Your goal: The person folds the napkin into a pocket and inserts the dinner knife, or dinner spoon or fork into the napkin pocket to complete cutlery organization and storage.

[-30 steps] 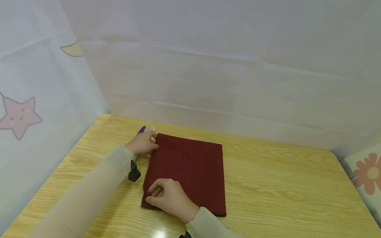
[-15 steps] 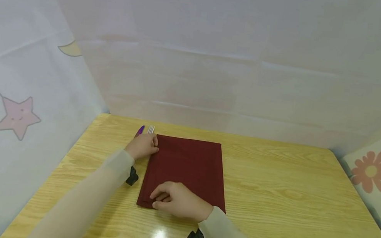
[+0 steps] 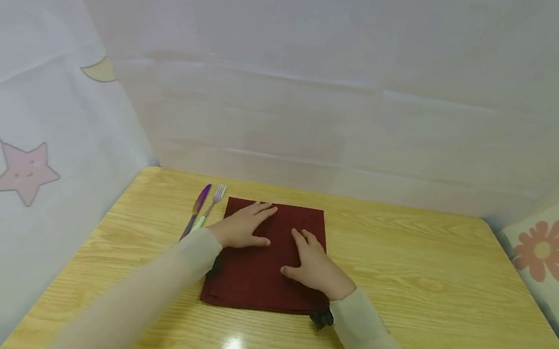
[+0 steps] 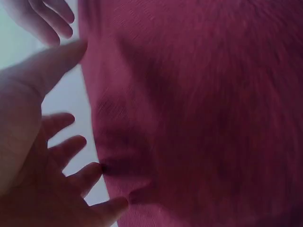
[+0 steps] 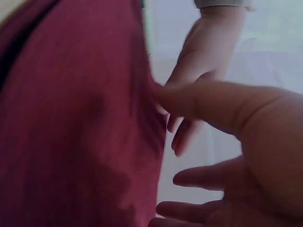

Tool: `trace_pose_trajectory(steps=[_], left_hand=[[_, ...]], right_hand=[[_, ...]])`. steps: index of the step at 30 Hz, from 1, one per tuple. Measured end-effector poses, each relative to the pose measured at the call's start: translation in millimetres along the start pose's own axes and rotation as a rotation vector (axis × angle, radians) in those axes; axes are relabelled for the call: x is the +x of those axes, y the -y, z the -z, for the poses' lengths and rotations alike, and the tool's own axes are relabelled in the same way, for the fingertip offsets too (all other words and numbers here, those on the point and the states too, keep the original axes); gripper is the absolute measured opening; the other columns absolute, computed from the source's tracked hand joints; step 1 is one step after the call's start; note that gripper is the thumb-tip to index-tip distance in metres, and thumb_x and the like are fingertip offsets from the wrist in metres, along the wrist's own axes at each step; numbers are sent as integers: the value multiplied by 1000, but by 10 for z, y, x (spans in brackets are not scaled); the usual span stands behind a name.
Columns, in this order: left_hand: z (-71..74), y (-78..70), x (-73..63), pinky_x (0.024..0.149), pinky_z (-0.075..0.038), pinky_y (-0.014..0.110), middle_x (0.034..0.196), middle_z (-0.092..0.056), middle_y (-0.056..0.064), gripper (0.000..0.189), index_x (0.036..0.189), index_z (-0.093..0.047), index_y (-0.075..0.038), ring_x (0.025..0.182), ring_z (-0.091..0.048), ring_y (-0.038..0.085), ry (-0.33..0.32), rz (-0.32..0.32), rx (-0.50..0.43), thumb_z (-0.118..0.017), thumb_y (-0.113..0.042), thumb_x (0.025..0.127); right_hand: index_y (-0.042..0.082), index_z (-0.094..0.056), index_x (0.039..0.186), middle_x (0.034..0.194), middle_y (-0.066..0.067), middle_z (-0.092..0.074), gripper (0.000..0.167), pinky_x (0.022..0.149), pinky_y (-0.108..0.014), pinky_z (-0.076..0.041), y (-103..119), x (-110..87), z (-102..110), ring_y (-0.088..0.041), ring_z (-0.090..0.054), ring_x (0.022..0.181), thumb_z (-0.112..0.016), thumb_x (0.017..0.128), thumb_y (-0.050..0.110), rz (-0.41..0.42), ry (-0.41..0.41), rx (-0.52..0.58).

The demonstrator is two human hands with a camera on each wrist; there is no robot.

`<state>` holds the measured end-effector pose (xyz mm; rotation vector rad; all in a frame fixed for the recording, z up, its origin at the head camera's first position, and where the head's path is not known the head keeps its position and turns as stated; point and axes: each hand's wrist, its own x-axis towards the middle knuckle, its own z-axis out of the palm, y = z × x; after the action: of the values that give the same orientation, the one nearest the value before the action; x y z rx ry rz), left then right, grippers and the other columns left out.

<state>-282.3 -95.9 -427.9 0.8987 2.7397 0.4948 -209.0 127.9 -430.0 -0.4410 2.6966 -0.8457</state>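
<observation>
A dark red folded cloth (image 3: 257, 286) lies flat in the middle of the table in the head view. Over its upper left part my left hand (image 3: 240, 228) is spread, fingers straight, thumb pointing right. My right hand (image 3: 317, 268) lies over the cloth's right side with its fingers extended too. In the right wrist view, the thumb (image 5: 189, 99) meets the cloth (image 5: 85, 118) where it creases. From the left wrist, several fingertips (image 4: 116, 205) appear to touch the cloth's surface. Neither hand grips anything.
Left of the cloth, a purple knife (image 3: 198, 206) and a fork (image 3: 213, 200) with a pale green handle lie side by side, their lower ends partly behind the left sleeve. White printed sheets (image 3: 286, 112) surround the wooden table (image 3: 418, 268) at the back and sides.
My left hand has left the cloth's left edge and moved right over it, uncovering the knife and fork. My right hand has moved right and up from the lower left, its fingers straightening.
</observation>
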Motion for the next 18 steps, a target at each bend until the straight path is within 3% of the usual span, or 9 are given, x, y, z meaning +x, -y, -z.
trace_pose_trajectory(steps=[4, 8, 12, 18], left_hand=[[-96, -47, 95, 114, -14, 73, 170, -7, 12, 94, 164, -20, -17, 154, -4, 41, 125, 46, 45, -72, -50, 92], [-144, -34, 140, 114, -6, 74, 170, 2, 12, 103, 164, -16, -24, 154, 5, 40, 215, 130, 56, -73, -59, 87], [-143, 11, 159, 115, -3, 73, 169, 7, 13, 109, 165, -12, -27, 153, 10, 42, 259, 168, 72, -75, -63, 82], [-96, 67, 181, 119, -4, 67, 169, 10, 10, 114, 164, -9, -30, 152, 13, 44, 298, 186, 92, -78, -63, 79]], right_hand=[[5, -24, 161, 164, -27, -14, 101, 111, -66, -32, -31, 18, -59, -48, -14, 150, -83, 86, 38, -71, 84, -102], [9, -27, 161, 165, -27, -12, 102, 111, -72, -26, -31, 26, -134, -55, -8, 148, -82, 84, 47, -61, 154, -193], [15, -27, 162, 167, -23, -8, 101, 109, -77, -22, -24, 37, -135, -57, -5, 148, -80, 84, 53, -39, 209, -272], [17, -29, 161, 168, -20, -8, 100, 107, -76, -26, -114, -31, -72, -59, -5, 146, -80, 83, 53, -17, 243, -322]])
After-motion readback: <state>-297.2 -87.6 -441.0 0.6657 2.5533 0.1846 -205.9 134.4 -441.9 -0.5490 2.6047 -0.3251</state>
